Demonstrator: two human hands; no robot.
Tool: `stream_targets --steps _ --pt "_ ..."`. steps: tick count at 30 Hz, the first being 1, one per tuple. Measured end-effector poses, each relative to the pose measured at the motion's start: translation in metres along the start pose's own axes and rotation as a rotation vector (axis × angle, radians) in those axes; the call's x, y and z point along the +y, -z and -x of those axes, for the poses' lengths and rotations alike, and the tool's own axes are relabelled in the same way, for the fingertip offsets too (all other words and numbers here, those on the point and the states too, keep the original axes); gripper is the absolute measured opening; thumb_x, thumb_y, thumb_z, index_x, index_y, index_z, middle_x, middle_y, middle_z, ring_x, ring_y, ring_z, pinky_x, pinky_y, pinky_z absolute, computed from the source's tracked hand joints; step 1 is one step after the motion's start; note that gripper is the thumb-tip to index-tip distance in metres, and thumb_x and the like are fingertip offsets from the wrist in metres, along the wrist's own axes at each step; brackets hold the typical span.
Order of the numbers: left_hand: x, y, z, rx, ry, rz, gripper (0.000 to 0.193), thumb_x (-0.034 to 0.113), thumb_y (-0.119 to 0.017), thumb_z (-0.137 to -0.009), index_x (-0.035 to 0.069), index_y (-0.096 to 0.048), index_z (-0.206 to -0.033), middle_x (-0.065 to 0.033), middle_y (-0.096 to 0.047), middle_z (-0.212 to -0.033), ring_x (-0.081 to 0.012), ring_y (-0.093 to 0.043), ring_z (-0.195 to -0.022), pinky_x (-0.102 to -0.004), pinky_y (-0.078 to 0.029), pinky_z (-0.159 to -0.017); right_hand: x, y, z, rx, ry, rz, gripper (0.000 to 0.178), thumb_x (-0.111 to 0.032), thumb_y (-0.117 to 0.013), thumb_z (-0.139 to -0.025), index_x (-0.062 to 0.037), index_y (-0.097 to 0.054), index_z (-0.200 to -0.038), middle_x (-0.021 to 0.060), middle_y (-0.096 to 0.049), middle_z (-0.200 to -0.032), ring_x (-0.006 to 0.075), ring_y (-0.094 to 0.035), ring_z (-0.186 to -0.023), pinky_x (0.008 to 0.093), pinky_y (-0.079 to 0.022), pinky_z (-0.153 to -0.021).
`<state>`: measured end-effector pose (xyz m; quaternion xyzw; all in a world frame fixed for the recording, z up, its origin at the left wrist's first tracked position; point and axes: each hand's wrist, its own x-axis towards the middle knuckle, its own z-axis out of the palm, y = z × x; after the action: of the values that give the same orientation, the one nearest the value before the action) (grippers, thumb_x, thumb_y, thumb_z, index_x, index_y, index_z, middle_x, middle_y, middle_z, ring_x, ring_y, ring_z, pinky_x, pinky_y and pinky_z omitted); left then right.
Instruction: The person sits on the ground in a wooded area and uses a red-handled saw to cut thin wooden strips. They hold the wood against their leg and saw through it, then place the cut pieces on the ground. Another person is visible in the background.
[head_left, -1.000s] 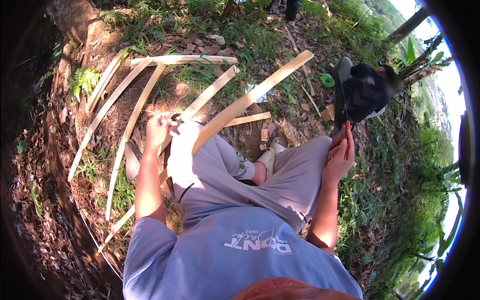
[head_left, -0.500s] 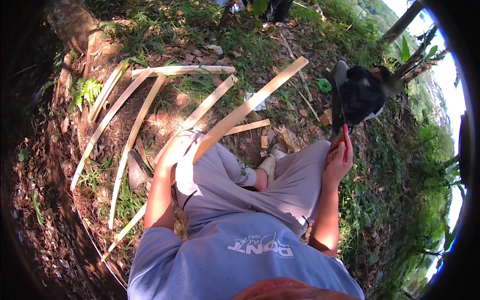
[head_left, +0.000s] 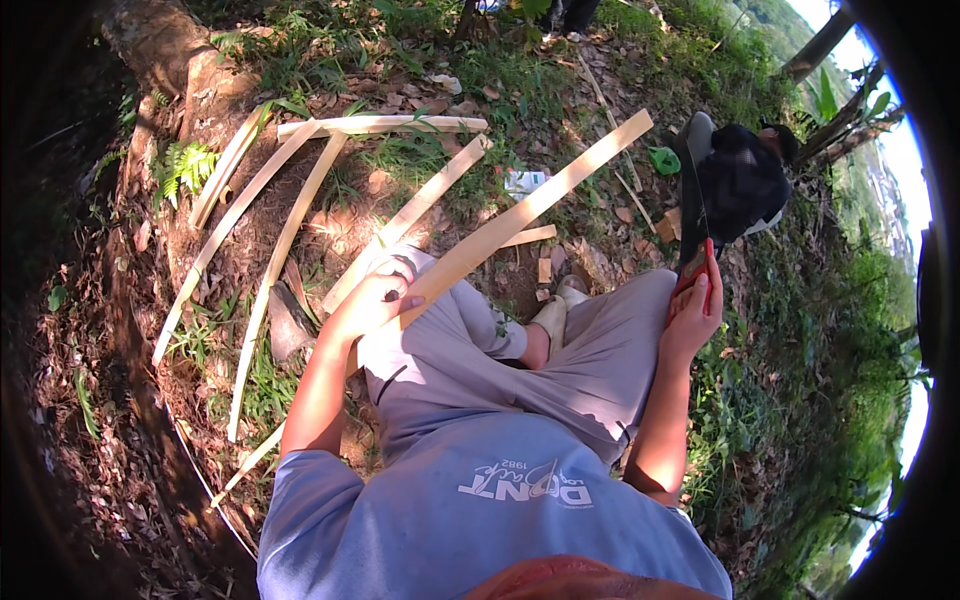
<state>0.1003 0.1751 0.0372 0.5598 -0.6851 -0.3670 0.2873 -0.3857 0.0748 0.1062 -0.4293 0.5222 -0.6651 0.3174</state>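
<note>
Across my left thigh lies a long pale wooden slat (head_left: 535, 205), slanting up to the right. My left hand (head_left: 378, 293) is closed on its near part, fingers bent and thumb along the edge. Out by my right knee, my right hand (head_left: 694, 305) grips the red handle of what looks like a handsaw (head_left: 711, 275). Its thin blade points away and is seen nearly edge-on against dark clothing, so its shape is hard to make out. The saw is apart from the slat. Another slat (head_left: 425, 202) lies just left of the held one, partly behind my left hand.
Several slats (head_left: 262, 290) lie on the leafy ground at the left, with one crosswise slat (head_left: 390, 124) beyond. A person in dark clothes (head_left: 740, 180) sits close by at the far right. Small wood offcuts (head_left: 544, 270) and a green plastic bag (head_left: 664, 160) lie ahead. A tree trunk (head_left: 160, 60) stands far left.
My left hand has shifted its grip on the slat, its fingers now more bent. The whole view has slid slightly, moving the scene rightward. My right hand still grips the saw.
</note>
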Motion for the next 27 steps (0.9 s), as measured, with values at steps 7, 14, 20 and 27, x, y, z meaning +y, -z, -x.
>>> stream_targets --steps 7,14,20,27 --pt "0.064 -0.032 0.026 -0.483 -0.147 0.088 0.039 0.039 -0.080 -0.096 -0.001 -0.081 -0.099 -0.0103 -0.064 -0.132 -0.0308 -0.048 -0.138 -0.0421 -0.040 -0.116 0.003 0.002 0.000 0.045 -0.004 0.007 0.036 -0.013 -0.054 -0.115 -0.0051 -0.065 -0.147 -0.0113 -0.044 -0.067 -0.0019 -0.032 -0.054 0.0206 -0.026 -0.048" --pt "0.037 -0.070 0.027 -0.315 -0.126 0.052 0.054 0.047 -0.073 -0.100 0.004 -0.072 -0.132 -0.0141 -0.061 -0.150 -0.0349 -0.041 -0.154 -0.0494 -0.031 -0.128 0.004 0.001 0.001 0.042 0.013 0.013 0.036 -0.013 -0.052 -0.115 -0.0060 -0.065 -0.147 -0.0106 -0.041 -0.066 -0.0013 -0.031 -0.053 0.0196 -0.027 -0.047" --pt "-0.118 0.045 -0.001 0.410 0.486 -1.257 0.065 0.037 -0.067 -0.100 0.006 -0.053 -0.156 -0.0217 -0.048 -0.165 -0.0383 -0.039 -0.157 -0.0573 -0.023 -0.132 0.003 -0.003 -0.001 -0.003 0.007 -0.007 0.037 -0.013 -0.049 -0.116 -0.0070 -0.064 -0.149 -0.0107 -0.037 -0.065 -0.0010 -0.027 -0.053 0.0189 -0.027 -0.046" --pt "-0.037 0.039 -0.038 0.783 0.651 -0.766 0.062 0.039 -0.064 -0.102 -0.004 -0.058 -0.146 -0.0269 -0.065 -0.142 -0.0446 -0.060 -0.134 -0.0568 -0.044 -0.115 0.003 0.003 -0.001 0.059 0.012 0.024 0.037 -0.014 -0.050 -0.116 -0.0061 -0.063 -0.150 -0.0100 -0.038 -0.067 0.0000 -0.027 -0.053 0.0193 -0.028 -0.047"
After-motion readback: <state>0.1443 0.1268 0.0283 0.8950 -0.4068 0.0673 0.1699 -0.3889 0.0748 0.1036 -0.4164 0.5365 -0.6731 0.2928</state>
